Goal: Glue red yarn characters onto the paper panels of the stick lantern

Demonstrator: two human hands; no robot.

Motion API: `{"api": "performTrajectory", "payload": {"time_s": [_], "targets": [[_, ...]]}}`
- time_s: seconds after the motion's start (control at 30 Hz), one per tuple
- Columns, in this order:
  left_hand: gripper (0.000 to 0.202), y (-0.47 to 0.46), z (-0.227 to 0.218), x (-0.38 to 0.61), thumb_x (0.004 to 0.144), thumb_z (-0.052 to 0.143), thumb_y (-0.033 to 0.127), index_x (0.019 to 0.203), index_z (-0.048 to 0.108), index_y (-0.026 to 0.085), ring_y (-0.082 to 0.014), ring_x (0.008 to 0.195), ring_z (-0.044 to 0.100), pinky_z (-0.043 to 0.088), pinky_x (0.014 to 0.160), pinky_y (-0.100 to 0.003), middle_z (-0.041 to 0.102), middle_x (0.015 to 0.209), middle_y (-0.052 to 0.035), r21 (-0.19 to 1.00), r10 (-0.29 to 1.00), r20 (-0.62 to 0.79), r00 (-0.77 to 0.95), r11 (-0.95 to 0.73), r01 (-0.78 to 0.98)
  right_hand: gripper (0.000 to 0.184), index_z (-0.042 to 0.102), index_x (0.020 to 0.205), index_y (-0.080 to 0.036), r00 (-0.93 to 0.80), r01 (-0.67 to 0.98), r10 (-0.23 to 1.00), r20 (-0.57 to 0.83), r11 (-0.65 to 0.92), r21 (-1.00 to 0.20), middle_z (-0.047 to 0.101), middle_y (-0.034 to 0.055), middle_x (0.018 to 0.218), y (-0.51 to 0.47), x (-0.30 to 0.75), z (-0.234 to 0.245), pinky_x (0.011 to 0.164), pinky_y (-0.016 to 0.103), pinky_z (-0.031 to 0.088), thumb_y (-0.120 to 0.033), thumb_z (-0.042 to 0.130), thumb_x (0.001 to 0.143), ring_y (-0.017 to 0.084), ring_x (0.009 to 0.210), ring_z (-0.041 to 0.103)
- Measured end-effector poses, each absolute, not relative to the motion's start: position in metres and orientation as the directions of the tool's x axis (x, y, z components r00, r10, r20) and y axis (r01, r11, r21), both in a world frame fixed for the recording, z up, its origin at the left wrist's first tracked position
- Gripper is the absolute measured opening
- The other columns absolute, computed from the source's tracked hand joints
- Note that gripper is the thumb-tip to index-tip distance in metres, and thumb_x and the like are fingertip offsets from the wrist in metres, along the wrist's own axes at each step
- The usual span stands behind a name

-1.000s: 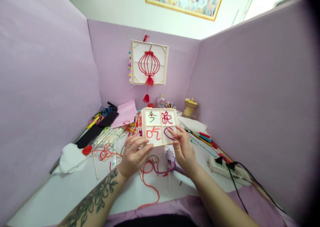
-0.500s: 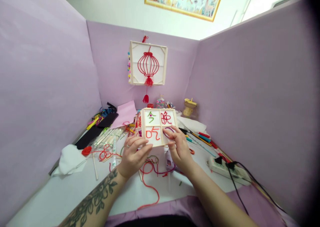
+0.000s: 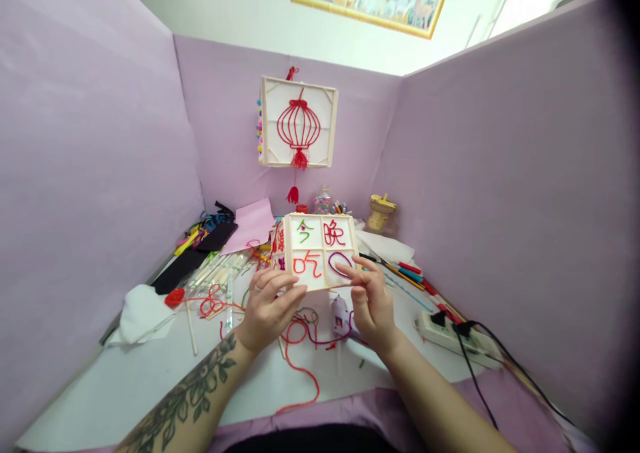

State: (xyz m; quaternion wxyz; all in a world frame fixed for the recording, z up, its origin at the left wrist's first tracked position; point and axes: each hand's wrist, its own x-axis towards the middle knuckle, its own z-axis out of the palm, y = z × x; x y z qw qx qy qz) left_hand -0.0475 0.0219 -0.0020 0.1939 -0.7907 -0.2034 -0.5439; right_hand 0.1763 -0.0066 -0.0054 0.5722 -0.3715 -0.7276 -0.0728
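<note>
A small paper lantern box (image 3: 324, 250) with wooden-strip edges is held up in front of me. Its front has four panels with characters shaped from coloured yarn. In the lower right panel lies a loop of purple yarn (image 3: 333, 258). My left hand (image 3: 270, 306) grips the box at its lower left corner, thumb along the bottom edge. At the lower right, my right hand (image 3: 373, 300) has its fingers spread, the fingertips by the purple loop. A purple strand runs over the table up to this hand; its end is hidden. Behind it lies a lilac glue gun (image 3: 341, 314).
A larger lantern (image 3: 299, 123) with a red yarn design hangs at the back. Red yarn (image 3: 303, 370) trails over the white table. Bagged sticks (image 3: 213, 276) and white cloth (image 3: 145, 313) are left, a power strip (image 3: 457, 338) and pens (image 3: 410, 274) right.
My right hand has shifted right and slightly down, its fingers lifting off the lower right panel, so more of the purple loop shows. My left hand keeps its grip on the box.
</note>
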Motion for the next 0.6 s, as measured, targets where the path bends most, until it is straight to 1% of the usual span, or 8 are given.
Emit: {"api": "performTrajectory", "payload": {"time_s": [0.1, 0.2, 0.27, 0.33, 0.4, 0.47, 0.53, 0.6], "targets": [[0.031, 0.022, -0.002, -0.047, 0.078, 0.07, 0.01, 0.105, 0.064, 0.023, -0.0196, 0.1, 0.058, 0.047, 0.09, -0.04, 0.065, 0.098, -0.0049, -0.076, 0.115, 0.94, 0.321, -0.846, 0.528, 0.013, 0.049, 0.104, -0.022, -0.034, 0.621, 0.442, 0.896, 0.712, -0.328, 0.067, 0.0104, 0.112, -0.008, 0.176, -0.005, 0.098, 0.055, 0.04, -0.027, 0.039, 0.097, 0.028, 0.125, 0.047], [0.031, 0.022, -0.001, -0.047, 0.078, 0.07, 0.01, 0.106, 0.064, 0.023, -0.0196, 0.1, 0.058, 0.047, 0.09, -0.04, 0.065, 0.099, -0.0047, -0.071, 0.12, 0.94, 0.318, -0.846, 0.528, 0.012, 0.047, 0.105, -0.022, 0.083, 0.585, 0.344, 0.935, 0.743, -0.325, 0.062, 0.0111, 0.117, -0.008, 0.174, -0.004, 0.096, 0.055, 0.042, -0.024, 0.045, 0.093, 0.027, 0.117, 0.052], [0.031, 0.022, -0.001, -0.047, 0.078, 0.07, 0.009, 0.106, 0.064, 0.023, -0.0196, 0.1, 0.058, 0.047, 0.09, -0.04, 0.065, 0.098, -0.0048, -0.073, 0.117, 0.941, 0.318, -0.846, 0.527, 0.017, 0.048, 0.103, -0.023, 0.24, 0.575, 0.239, 0.941, 0.746, -0.336, 0.06, 0.0091, 0.109, -0.008, 0.174, -0.003, 0.092, 0.05, 0.046, -0.022, 0.055, 0.088, 0.025, 0.106, 0.057], [0.03, 0.021, -0.001, -0.047, 0.079, 0.07, 0.01, 0.105, 0.064, 0.024, -0.0191, 0.099, 0.059, 0.047, 0.09, -0.04, 0.066, 0.098, -0.0044, -0.071, 0.119, 0.941, 0.316, -0.846, 0.528, 0.019, 0.051, 0.098, -0.023, 0.348, 0.579, 0.208, 0.914, 0.719, -0.384, 0.057, 0.005, 0.095, -0.009, 0.175, -0.001, 0.083, 0.043, 0.05, -0.019, 0.062, 0.083, 0.021, 0.092, 0.059], [0.029, 0.021, -0.001, -0.047, 0.079, 0.07, 0.011, 0.105, 0.064, 0.024, -0.0186, 0.098, 0.059, 0.047, 0.09, -0.04, 0.066, 0.098, -0.004, -0.069, 0.123, 0.941, 0.316, -0.844, 0.532, 0.013, 0.056, 0.089, -0.023, 0.338, 0.592, 0.286, 0.897, 0.676, -0.439, 0.057, 0.0019, 0.082, -0.012, 0.178, 0.001, 0.073, 0.036, 0.051, -0.019, 0.066, 0.082, 0.018, 0.078, 0.059], [0.03, 0.021, -0.001, -0.047, 0.079, 0.07, 0.011, 0.105, 0.064, 0.024, -0.0186, 0.097, 0.059, 0.047, 0.09, -0.04, 0.066, 0.098, -0.004, -0.072, 0.123, 0.939, 0.32, -0.843, 0.533, 0.006, 0.06, 0.082, -0.023, 0.252, 0.611, 0.413, 0.875, 0.633, -0.475, 0.061, 0.0011, 0.074, -0.015, 0.18, 0.002, 0.065, 0.032, 0.051, -0.021, 0.066, 0.083, 0.017, 0.069, 0.06], [0.03, 0.021, -0.001, -0.047, 0.079, 0.07, 0.011, 0.105, 0.064, 0.024, -0.0189, 0.097, 0.059, 0.047, 0.089, -0.04, 0.065, 0.098, -0.0042, -0.072, 0.123, 0.939, 0.322, -0.843, 0.533, 0.003, 0.063, 0.085, -0.023, 0.195, 0.616, 0.513, 0.836, 0.599, -0.511, 0.064, 0.0002, 0.068, -0.017, 0.181, 0.002, 0.061, 0.031, 0.051, -0.023, 0.062, 0.087, 0.016, 0.062, 0.061], [0.031, 0.022, -0.001, -0.047, 0.078, 0.07, 0.01, 0.105, 0.064, 0.024, -0.0192, 0.097, 0.059, 0.047, 0.089, -0.04, 0.065, 0.098, -0.0043, -0.07, 0.124, 0.939, 0.32, -0.844, 0.533, 0.009, 0.064, 0.091, -0.023, 0.179, 0.597, 0.563, 0.807, 0.59, -0.544, 0.065, -0.0006, 0.065, -0.017, 0.18, 0.001, 0.06, 0.03, 0.051, -0.023, 0.055, 0.091, 0.015, 0.06, 0.061]]}}
